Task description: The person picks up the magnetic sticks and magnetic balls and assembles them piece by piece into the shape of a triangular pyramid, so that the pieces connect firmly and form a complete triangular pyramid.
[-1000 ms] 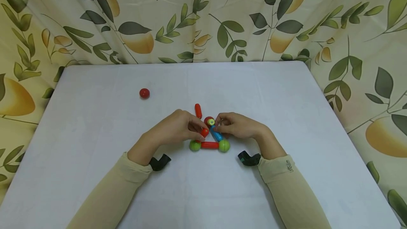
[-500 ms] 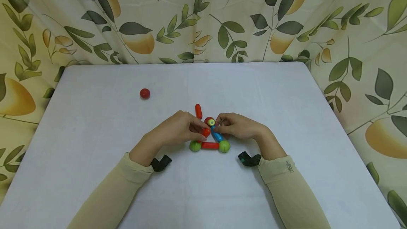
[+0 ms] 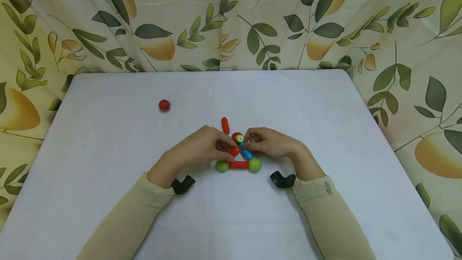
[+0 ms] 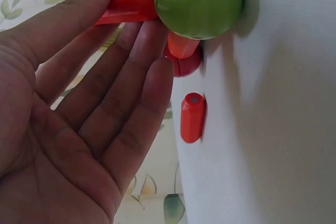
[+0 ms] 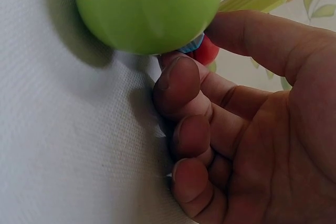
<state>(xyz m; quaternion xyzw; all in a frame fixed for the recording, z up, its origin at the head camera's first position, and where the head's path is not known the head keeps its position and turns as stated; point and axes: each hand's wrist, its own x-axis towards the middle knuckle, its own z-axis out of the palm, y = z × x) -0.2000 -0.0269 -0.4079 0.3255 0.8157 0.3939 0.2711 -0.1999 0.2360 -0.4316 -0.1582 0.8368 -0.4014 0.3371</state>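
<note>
The only writing sits on the right sleeve, near its cuff: a small dark print running along the fabric, too small and tilted to read for certain. Nothing else in any of the views carries letters, numbers, brands or signs.

Green balls: smooth plastic, semi-gloss. Red rods: plastic, slight sheen. Blue rod: prob. plastic, partly hidden. Table cover: white woven cloth, matt, fine-textured. Backdrop: printed fabric, matt. Sleeves: soft knit.
</note>
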